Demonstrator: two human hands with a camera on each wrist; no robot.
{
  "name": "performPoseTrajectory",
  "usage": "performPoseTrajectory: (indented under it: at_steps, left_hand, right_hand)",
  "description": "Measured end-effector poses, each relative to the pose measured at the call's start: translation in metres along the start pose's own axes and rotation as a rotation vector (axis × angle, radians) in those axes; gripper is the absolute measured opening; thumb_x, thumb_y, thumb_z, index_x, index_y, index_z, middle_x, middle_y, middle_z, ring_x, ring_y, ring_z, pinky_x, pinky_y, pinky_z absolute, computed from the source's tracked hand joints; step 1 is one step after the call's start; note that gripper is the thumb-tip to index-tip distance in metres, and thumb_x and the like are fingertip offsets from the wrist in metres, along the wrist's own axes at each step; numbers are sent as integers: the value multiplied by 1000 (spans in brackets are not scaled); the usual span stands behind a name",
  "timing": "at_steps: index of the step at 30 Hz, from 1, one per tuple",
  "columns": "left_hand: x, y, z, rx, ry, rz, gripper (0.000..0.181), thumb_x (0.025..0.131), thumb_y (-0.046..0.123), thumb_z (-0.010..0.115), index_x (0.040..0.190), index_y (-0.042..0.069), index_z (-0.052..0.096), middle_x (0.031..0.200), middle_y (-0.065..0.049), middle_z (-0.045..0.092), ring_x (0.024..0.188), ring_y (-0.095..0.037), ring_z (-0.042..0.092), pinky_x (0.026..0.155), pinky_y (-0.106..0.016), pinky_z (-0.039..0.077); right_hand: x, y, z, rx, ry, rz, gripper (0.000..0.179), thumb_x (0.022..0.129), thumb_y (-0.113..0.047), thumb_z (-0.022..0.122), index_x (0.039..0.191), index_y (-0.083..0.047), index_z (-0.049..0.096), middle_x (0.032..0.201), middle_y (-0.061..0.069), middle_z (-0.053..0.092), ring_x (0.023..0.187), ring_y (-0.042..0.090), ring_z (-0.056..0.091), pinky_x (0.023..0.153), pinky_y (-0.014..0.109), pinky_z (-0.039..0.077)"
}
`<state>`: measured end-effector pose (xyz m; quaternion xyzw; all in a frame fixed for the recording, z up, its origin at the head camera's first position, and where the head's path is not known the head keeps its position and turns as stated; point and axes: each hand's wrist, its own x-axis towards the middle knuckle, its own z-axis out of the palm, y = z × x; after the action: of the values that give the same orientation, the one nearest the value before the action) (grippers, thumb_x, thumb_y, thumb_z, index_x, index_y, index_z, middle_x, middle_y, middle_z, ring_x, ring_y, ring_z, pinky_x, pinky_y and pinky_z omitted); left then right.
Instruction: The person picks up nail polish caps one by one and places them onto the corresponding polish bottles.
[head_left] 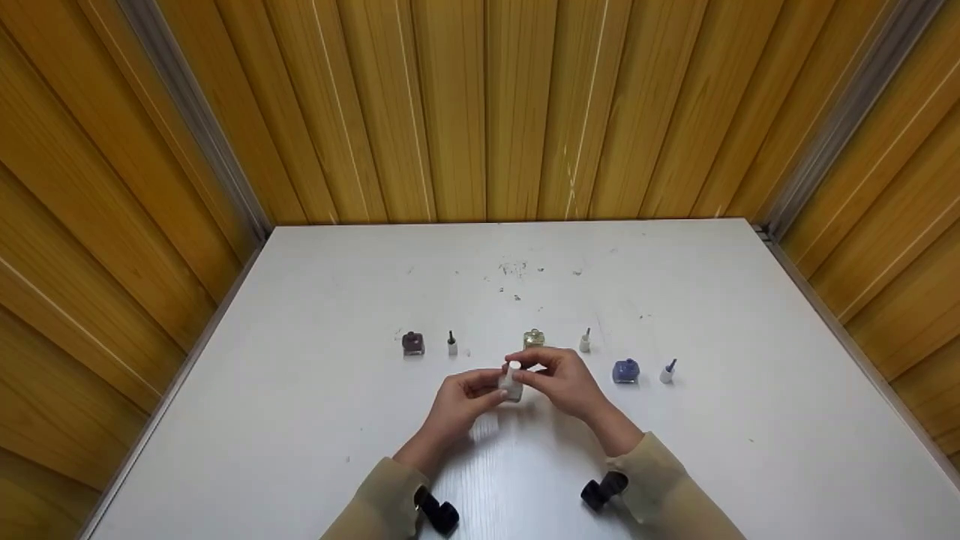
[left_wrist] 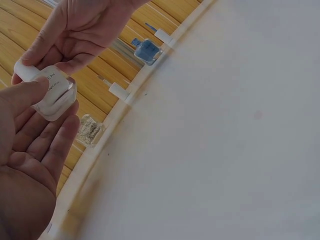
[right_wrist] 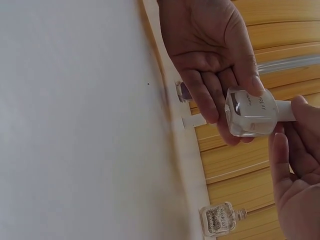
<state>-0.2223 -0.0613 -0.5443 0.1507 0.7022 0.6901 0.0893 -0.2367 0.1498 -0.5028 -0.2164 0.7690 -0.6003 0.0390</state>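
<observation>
From the head view, a small white bottle (head_left: 511, 393) with a white cap (head_left: 514, 366) is held above the white bench (head_left: 352, 292), near its middle. The left hand (head_left: 459, 401) pinches the bottle; the right hand (head_left: 568, 381) is at the cap. Beyond and beside them stand a dark bottle (head_left: 412, 344), a glitter bottle (head_left: 533, 339) and a blue bottle (head_left: 625, 372), each with a brush cap to its right, brush pointing up.

In the left wrist view the bottle is tilted, its cap toward the upper left. Its glass is squarish with rounded shoulders, milky white inside, clear and thick at the base, with dark lettering on the front. The left thumb presses across that face.

The right wrist view shows the left grip clamped on the bottle's body, thumb over the lettering, and the right grip clamped on the plain cap, which sits on the bottle's neck.
</observation>
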Motion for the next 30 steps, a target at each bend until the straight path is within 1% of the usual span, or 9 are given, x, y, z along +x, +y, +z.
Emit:
performPoseTrajectory:
  at_steps: [4,8,14,19,24,30]
  left_hand:
    - [0,0,0,-9,-1,9,34,95,7,73,126,-5,69,122,-22,73,106,-16,74,87,-22,60]
    - [0,0,1,-20,-3,5,33,94,6,73,126,-5,69,121,-22,74,103,-11,74,87,-22,60]
    - [0,0,0,-5,8,8,33,94,6,74,125,-4,70,121,-22,74,105,-14,74,87,-22,60]
    - [1,0,1,8,15,7,33,94,6,74,125,-4,70,121,-22,74,106,-15,74,88,-21,60]
    - [0,0,1,26,15,27,34,94,7,74,126,-5,69,122,-22,74,106,-15,74,88,-22,60]
    - [0,1,2,60,27,21,34,94,7,74,126,-3,70,121,-22,74,106,-19,74,86,-21,60]
  right_hand:
    - [0,0,2,-7,29,-1,26,92,-12,77,114,3,75,115,22,74,94,1,68,78,19,59]
    - [0,0,4,-18,59,13,22,91,-12,78,110,-1,77,112,21,75,92,1,68,77,19,58]
    - [1,0,6,-31,101,36,20,89,-11,80,106,-4,78,106,19,77,88,3,67,74,18,57]
    - [0,-1,9,-17,128,45,20,87,-10,81,106,-4,78,103,18,77,87,2,67,75,18,57]
    - [0,-2,10,-19,150,48,20,87,-10,82,105,-5,78,101,17,78,86,1,67,75,18,58]
    - [-2,-3,13,-35,179,58,19,87,-8,81,105,-4,78,101,17,78,85,1,66,74,19,58]
